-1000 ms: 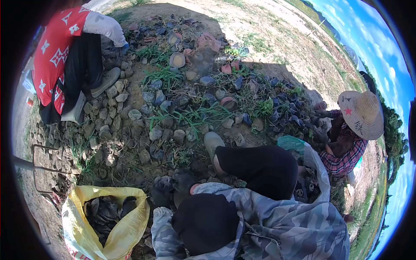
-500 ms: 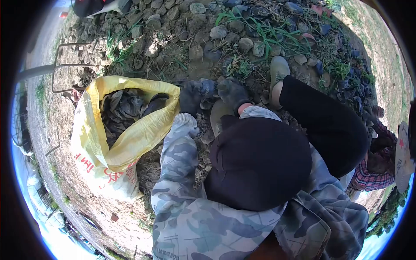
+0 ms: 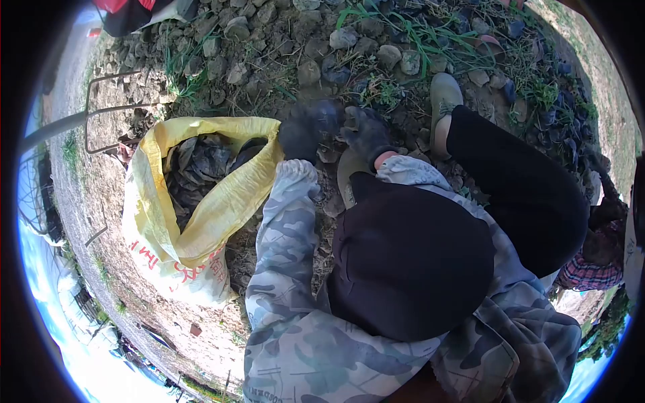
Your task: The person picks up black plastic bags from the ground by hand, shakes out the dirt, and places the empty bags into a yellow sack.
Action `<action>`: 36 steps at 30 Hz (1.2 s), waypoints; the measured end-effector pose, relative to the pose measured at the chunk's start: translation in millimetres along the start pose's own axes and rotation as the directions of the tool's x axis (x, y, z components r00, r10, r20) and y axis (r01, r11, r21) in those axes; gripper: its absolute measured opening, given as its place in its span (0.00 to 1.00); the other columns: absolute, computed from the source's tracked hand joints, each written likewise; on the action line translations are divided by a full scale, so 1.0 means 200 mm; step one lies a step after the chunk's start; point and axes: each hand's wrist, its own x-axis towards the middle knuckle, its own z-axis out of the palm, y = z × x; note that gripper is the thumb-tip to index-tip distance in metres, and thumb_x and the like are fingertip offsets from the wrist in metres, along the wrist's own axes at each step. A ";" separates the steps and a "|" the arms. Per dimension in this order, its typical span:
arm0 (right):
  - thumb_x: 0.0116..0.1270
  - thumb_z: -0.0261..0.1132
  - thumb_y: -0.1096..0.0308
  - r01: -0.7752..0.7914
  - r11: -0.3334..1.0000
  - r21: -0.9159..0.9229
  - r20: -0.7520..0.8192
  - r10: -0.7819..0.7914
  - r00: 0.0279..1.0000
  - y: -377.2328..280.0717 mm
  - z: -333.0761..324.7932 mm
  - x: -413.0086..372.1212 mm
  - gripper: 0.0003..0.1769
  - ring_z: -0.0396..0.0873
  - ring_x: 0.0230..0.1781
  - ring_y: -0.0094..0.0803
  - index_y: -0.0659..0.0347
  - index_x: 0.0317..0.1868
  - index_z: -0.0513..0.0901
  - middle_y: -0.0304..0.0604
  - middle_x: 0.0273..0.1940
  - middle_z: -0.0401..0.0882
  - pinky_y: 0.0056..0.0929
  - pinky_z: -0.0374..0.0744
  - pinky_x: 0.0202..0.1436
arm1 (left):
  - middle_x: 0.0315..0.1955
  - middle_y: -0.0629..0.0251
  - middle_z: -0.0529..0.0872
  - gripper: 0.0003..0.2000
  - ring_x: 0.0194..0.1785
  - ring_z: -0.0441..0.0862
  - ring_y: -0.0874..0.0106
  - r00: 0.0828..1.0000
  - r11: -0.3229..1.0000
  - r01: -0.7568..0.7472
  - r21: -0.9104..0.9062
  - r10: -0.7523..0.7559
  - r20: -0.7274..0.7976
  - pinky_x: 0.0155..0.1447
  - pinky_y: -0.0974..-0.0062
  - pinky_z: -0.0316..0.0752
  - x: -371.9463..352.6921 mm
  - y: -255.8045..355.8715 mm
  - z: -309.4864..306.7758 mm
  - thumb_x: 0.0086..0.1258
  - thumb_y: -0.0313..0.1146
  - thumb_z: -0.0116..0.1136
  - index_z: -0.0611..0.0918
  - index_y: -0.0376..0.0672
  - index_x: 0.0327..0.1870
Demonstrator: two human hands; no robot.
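Observation:
My left hand (image 3: 300, 139), in a dark glove, is beside the right rim of a yellow-lined woven sack (image 3: 228, 215). Its fingers reach toward a dark, blurred patch between the hands, so their grip cannot be made out. My right hand (image 3: 368, 133), also gloved, is just above my shoe, low over the soil, with fingers bent but apart and nothing clear in them. Dark, crumpled, flake-like pieces (image 3: 205, 164) lie inside the sack, whose mouth gapes upward. Stones and clods (image 3: 309, 72) surround the hands.
A metal fork with long tines (image 3: 87, 121) lies left of the sack. Grass tufts (image 3: 420, 43) and dark shards (image 3: 551, 117) cover the ground ahead and right. A person in a plaid sleeve (image 3: 591, 272) is at the right edge. A red and black item (image 3: 131, 13) is at top left.
The view has shifted slightly, so most things sit further right. Both hands stay low by the sack; the bluish-grey lump seen between them earlier is now a dark blur.

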 end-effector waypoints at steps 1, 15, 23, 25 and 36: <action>0.55 0.68 0.59 0.016 1.000 -0.011 -0.002 -0.016 1.000 0.00 0.00 0.01 0.32 0.69 0.60 0.48 0.56 0.61 0.71 0.51 0.57 0.73 0.39 0.65 0.66 | 0.26 0.57 0.82 0.11 0.31 0.80 0.54 0.998 0.993 0.032 -0.110 -0.037 -0.047 0.37 0.59 0.72 0.03 0.01 -0.02 0.66 0.40 0.59 0.76 0.42 0.33; 0.57 0.67 0.62 -0.016 0.969 0.247 0.056 0.002 0.998 -0.02 0.03 0.05 0.29 0.75 0.55 0.49 0.50 0.60 0.71 0.50 0.52 0.77 0.42 0.75 0.56 | 0.35 0.56 0.81 0.13 0.37 0.81 0.51 0.906 0.913 -0.039 -0.405 0.204 0.372 0.41 0.56 0.74 0.08 0.18 -0.10 0.65 0.43 0.56 0.77 0.47 0.45; 0.58 0.65 0.57 -0.085 0.993 0.084 0.008 0.085 0.996 0.08 0.09 0.09 0.27 0.77 0.51 0.47 0.50 0.59 0.72 0.49 0.50 0.79 0.43 0.75 0.54 | 0.37 0.50 0.85 0.18 0.45 0.83 0.53 0.799 0.962 0.228 0.149 -0.273 0.535 0.49 0.61 0.75 0.43 -0.44 0.07 0.67 0.45 0.51 0.81 0.37 0.42; 0.58 0.66 0.57 -0.116 0.991 0.062 0.019 0.115 0.993 0.07 0.07 0.11 0.28 0.77 0.51 0.48 0.50 0.59 0.72 0.49 0.50 0.79 0.43 0.74 0.55 | 0.37 0.49 0.85 0.19 0.44 0.82 0.51 0.835 0.983 -0.005 0.184 -0.097 0.541 0.49 0.59 0.74 0.41 -0.50 0.09 0.67 0.48 0.51 0.82 0.38 0.40; 0.58 0.66 0.55 -0.160 0.984 0.073 0.079 0.154 0.985 0.09 0.08 0.14 0.28 0.77 0.52 0.49 0.50 0.59 0.72 0.51 0.50 0.79 0.43 0.74 0.55 | 0.36 0.51 0.83 0.18 0.41 0.81 0.50 0.888 0.978 -0.103 0.180 0.009 0.460 0.44 0.56 0.73 0.15 -0.35 -0.10 0.62 0.49 0.59 0.80 0.41 0.37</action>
